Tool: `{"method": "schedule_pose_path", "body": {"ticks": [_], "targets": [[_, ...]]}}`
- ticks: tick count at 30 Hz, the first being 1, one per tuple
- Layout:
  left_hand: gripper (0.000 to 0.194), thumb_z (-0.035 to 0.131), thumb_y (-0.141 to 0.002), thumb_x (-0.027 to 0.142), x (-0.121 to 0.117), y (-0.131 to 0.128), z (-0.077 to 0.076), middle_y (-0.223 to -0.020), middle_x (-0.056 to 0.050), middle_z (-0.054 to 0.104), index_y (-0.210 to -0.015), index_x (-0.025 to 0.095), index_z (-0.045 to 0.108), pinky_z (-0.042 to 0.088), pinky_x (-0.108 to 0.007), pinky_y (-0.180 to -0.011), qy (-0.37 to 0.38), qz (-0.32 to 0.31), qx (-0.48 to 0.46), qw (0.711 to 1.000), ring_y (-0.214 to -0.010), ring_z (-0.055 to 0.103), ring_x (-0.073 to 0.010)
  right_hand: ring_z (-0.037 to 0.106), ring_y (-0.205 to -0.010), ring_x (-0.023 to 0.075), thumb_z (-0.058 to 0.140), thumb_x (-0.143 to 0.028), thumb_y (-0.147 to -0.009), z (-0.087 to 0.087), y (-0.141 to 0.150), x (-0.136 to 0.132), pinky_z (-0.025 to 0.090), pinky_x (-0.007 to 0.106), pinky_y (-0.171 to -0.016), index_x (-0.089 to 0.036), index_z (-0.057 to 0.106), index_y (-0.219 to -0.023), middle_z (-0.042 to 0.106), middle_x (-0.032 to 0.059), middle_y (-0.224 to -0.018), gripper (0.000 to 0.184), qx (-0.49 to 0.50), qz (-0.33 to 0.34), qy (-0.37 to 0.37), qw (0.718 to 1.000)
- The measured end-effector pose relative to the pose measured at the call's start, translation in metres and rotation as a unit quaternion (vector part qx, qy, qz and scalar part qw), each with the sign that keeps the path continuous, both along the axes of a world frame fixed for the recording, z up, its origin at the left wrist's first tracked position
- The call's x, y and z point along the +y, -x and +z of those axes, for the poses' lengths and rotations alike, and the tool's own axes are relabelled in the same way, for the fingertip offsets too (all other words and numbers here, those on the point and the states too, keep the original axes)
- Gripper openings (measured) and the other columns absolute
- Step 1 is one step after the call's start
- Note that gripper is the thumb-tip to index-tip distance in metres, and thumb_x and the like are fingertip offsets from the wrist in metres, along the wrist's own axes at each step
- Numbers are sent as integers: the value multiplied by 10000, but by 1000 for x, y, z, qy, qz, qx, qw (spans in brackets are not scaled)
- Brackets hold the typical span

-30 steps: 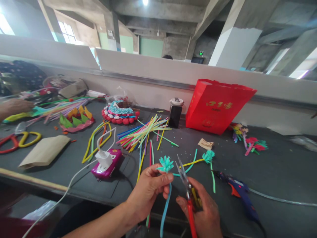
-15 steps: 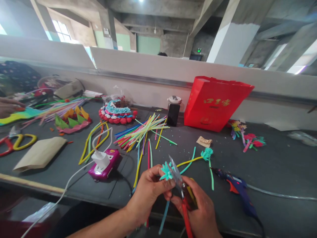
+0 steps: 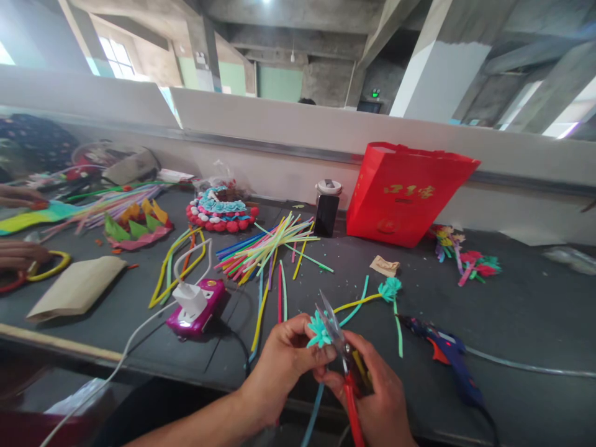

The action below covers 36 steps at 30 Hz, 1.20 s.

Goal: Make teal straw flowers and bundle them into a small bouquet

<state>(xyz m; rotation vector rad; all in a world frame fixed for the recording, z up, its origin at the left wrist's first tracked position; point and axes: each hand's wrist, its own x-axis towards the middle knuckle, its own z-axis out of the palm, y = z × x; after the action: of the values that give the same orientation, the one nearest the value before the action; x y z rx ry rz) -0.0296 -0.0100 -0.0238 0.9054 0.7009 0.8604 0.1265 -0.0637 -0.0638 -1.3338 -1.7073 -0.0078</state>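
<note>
Far to the left of the left hand, a co-worker's upper hand (image 3: 18, 196) rests by a yellow and turquoise strip (image 3: 35, 214), and a co-worker's lower hand (image 3: 21, 254) lies over red-and-yellow-handled scissors (image 3: 69, 261); how firmly either grasps, I cannot tell. Nearer, though well to the left of the left hand, lie a tan paper packet (image 3: 77, 287) and, beyond it, a crown-like piece (image 3: 137, 233) with green and orange points. Closer again on that side sits a purple power socket (image 3: 200, 316) with a white plug (image 3: 190, 299) in it. Ahead of the left hand and leftward is a round piece edged with red balls (image 3: 222, 211); more directly ahead spreads a heap of coloured fuzzy stems (image 3: 267, 245). The left hand (image 3: 288, 357) pinches the turquoise flower (image 3: 319, 330) between thumb and fingers, its head standing just above the fingertips, while a blue stem (image 3: 313, 416) hangs beneath. Just right of it, the right hand (image 3: 379, 391) is wrapped around the red-handled scissors (image 3: 351, 397), their blades slightly parted and overlapping the flower's right side; whether they touch it, I cannot tell. Well ahead of the right hand stand a dark phone (image 3: 327, 215) and a red bag (image 3: 405, 198). Near it, a little ahead, lies a second turquoise flower (image 3: 390, 288); to its right are a blue glue gun (image 3: 451, 357) and, farther ahead, a multicoloured flower bunch (image 3: 479, 268).
</note>
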Motion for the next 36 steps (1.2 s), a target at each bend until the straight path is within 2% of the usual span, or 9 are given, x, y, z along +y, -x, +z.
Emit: {"method": "schedule_pose_path", "body": {"ticks": [5, 13, 22, 26, 29, 31, 34, 36], "targets": [[251, 858, -632, 291, -2, -1, 6, -718, -19, 650, -764, 130, 718, 456, -204, -537, 5, -2, -2, 1000, -574, 521, -89, 733, -780, 192, 654, -432, -865, -3, -1, -2, 589, 247, -666, -219, 517, -1221, 732, 60, -961, 437, -2, -2, -1, 1000], [216, 854, -641, 269, -4, -2, 9, -716, -10, 638, -751, 141, 718, 457, -194, -528, 13, -29, -20, 999, -564, 524, -82, 732, -729, 189, 692, -404, -826, -2, -2, -5, 586, 237, -612, -229, 523, -1215, 734, 42, -930, 459, 11, 2, 30, 999], [223, 846, -649, 286, -7, -2, 11, -701, -4, 624, -730, 138, 701, 429, -211, -566, -22, -27, 2, 999, -572, 502, -82, 728, -624, 172, 594, -481, -888, -2, 0, -9, 566, 207, -574, -219, 565, -1170, 763, 20, -821, 386, 60, -4, 13, 998], [204, 846, -658, 274, -8, -3, 12, -662, 12, 607, -715, 144, 699, 411, -196, -587, -27, -12, -8, 1000, -580, 493, -71, 711, -610, 168, 596, -498, -877, 2, -5, -9, 543, 211, -561, -203, 621, -1126, 764, 17, -802, 387, 99, -29, 87, 991], [199, 830, -689, 289, -7, -2, 15, -680, 11, 613, -747, 150, 701, 432, -203, -606, -30, -3, -15, 999, -593, 526, -78, 721, -723, 207, 574, -532, -868, 12, -15, -3, 539, 263, -649, -190, 632, -1140, 765, 54, -889, 440, 88, -75, 166, 979], [198, 815, -711, 303, -7, -2, 17, -697, 6, 627, -759, 153, 696, 442, -211, -599, -34, 4, -15, 999, -578, 546, -81, 722, -807, 237, 571, -520, -866, 20, -24, 1, 522, 299, -704, -212, 623, -1172, 763, 58, -939, 437, 62, -99, 234, 965], [216, 800, -731, 326, -11, -1, 19, -657, 2, 630, -728, 143, 686, 417, -202, -534, -44, 9, -4, 999, -506, 530, -69, 716, -864, 262, 637, -464, -827, 27, -38, 2, 488, 313, -708, -280, 632, -1176, 762, 33, -948, 395, -19, -87, 344, 935], [223, 808, -720, 327, -17, 0, 21, -636, 8, 625, -716, 143, 681, 386, -187, -490, -46, 19, -4, 999, -471, 498, -54, 714, -853, 253, 674, -443, -796, 27, -44, -1, 467, 292, -683, -306, 629, -1180, 760, 18, -924, 410, -68, -71, 371, 923]]}}
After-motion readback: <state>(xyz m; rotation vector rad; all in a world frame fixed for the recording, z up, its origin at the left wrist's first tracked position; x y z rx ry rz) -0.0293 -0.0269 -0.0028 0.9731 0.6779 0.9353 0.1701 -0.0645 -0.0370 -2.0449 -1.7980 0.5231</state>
